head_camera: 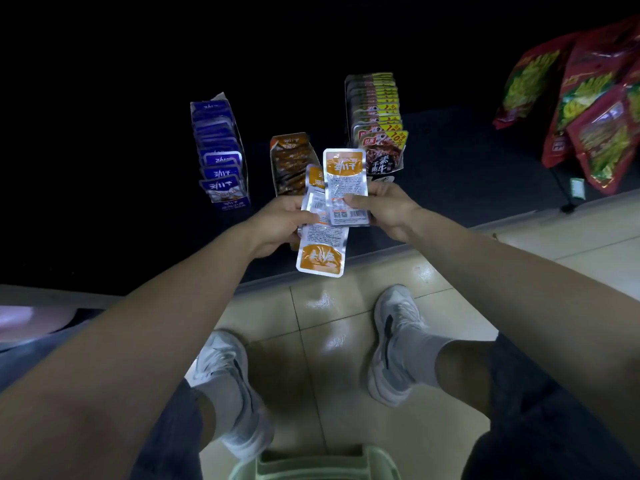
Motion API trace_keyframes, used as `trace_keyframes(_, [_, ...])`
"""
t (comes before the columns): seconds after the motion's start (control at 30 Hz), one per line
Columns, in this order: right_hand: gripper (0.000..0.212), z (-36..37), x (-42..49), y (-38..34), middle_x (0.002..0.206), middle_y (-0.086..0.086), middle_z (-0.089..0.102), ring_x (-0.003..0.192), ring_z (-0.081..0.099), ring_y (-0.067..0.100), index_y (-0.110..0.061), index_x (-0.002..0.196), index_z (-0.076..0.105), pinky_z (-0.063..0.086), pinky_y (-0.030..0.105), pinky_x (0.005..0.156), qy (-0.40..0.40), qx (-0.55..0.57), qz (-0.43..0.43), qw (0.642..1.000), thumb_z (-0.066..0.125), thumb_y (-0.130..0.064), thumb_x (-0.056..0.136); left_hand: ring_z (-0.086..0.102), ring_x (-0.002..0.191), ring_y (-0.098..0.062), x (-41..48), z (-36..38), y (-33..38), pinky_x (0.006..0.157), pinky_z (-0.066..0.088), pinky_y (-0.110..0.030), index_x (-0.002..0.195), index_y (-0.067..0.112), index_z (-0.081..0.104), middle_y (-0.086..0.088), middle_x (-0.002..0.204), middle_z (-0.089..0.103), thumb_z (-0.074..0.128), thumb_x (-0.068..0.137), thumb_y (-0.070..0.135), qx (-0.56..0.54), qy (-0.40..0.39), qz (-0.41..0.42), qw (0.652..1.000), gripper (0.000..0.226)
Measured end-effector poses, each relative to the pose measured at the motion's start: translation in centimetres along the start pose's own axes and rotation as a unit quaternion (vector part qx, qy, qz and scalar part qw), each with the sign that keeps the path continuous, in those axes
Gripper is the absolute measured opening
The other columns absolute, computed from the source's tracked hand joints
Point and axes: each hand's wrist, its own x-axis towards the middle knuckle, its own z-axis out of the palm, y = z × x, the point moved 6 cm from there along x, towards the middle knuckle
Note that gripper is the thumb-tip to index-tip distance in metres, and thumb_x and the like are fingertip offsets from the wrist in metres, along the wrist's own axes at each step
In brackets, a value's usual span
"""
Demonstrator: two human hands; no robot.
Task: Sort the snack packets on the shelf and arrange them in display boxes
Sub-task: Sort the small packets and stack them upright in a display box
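Packets in orange and silver fan out above the dark shelf's (pixel 467 174) front edge, both forearms stretched forward. The right hand (pixel 384 211) pinches the upright packet (pixel 345 181); the left hand (pixel 277 225) clamps the lower packets (pixel 322 242). Behind stand an orange display box (pixel 289 161), a purple box (pixel 221 154) and a yellow-labelled box (pixel 377 123).

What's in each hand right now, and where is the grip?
Right hand pinches one orange packet at its lower half. Left hand grips several orange packets mid-length.
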Motion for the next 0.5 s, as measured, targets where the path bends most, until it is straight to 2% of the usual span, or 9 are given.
trace_keyframes(0.1, [0.03, -0.4, 0.2, 0.0, 0.102, 0.003, 0.071, 0.085, 0.068, 0.015, -0.006, 0.119, 0.065, 0.057, 0.024, 0.075, 0.022, 0.007, 0.013, 1.0, 0.066, -0.006, 0.089, 0.066, 0.085, -0.018, 0.1, -1.6, -0.2, 0.072, 0.056, -0.03, 0.123, 0.004, 0.061, -0.009, 0.106, 0.068, 0.059, 0.093, 0.006, 0.007, 0.08, -0.01, 0.997, 0.03])
trace_keyframes(0.2, [0.029, 0.6, 0.0, 0.7, 0.106, 0.009, 0.07, 0.089, 0.068, 0.019, -0.002, 0.117, 0.065, 0.058, 0.028, 0.074, -0.026, 0.026, 0.057, 0.998, 0.066, -0.004, 0.088, 0.066, 0.088, -0.02, 0.5, -2.5, -0.5, 0.072, 0.057, -0.032, 0.118, 0.006, 0.062, -0.009, 0.107, 0.068, 0.064, 0.091, 0.013, -0.033, 0.13, -0.012, 0.991, 0.028])
trace_keyframes(0.3, [0.03, 1.9, -0.1, 1.0, 0.102, 0.01, 0.07, 0.087, 0.068, 0.021, 0.001, 0.118, 0.064, 0.058, 0.027, 0.068, -0.059, 0.012, 0.06, 0.996, 0.065, -0.002, 0.088, 0.066, 0.088, -0.021, 0.6, -2.2, -0.2, 0.071, 0.055, -0.032, 0.112, 0.009, 0.064, -0.008, 0.103, 0.069, 0.062, 0.094, 0.022, -0.052, 0.141, -0.005, 0.989, 0.023])
trace_keyframes(0.4, [0.029, 2.0, 0.3, 1.2, 0.104, 0.01, 0.07, 0.088, 0.069, 0.021, -0.001, 0.117, 0.064, 0.058, 0.03, 0.073, -0.04, 0.0, 0.037, 0.999, 0.065, -0.003, 0.088, 0.067, 0.085, -0.016, 0.5, -1.9, 0.1, 0.066, 0.054, -0.029, 0.115, 0.011, 0.062, -0.003, 0.1, 0.069, 0.054, 0.098, 0.028, -0.062, 0.136, 0.008, 0.989, 0.025])
trace_keyframes(0.5, [0.029, 1.3, 0.8, 1.0, 0.107, 0.009, 0.07, 0.089, 0.068, 0.019, -0.004, 0.118, 0.064, 0.057, 0.03, 0.078, -0.006, -0.003, 0.012, 1.0, 0.065, -0.005, 0.089, 0.067, 0.093, -0.016, 0.4, -1.9, 0.3, 0.065, 0.056, -0.026, 0.119, 0.015, 0.059, -0.002, 0.108, 0.068, 0.047, 0.101, 0.029, -0.047, 0.111, 0.021, 0.992, 0.025])
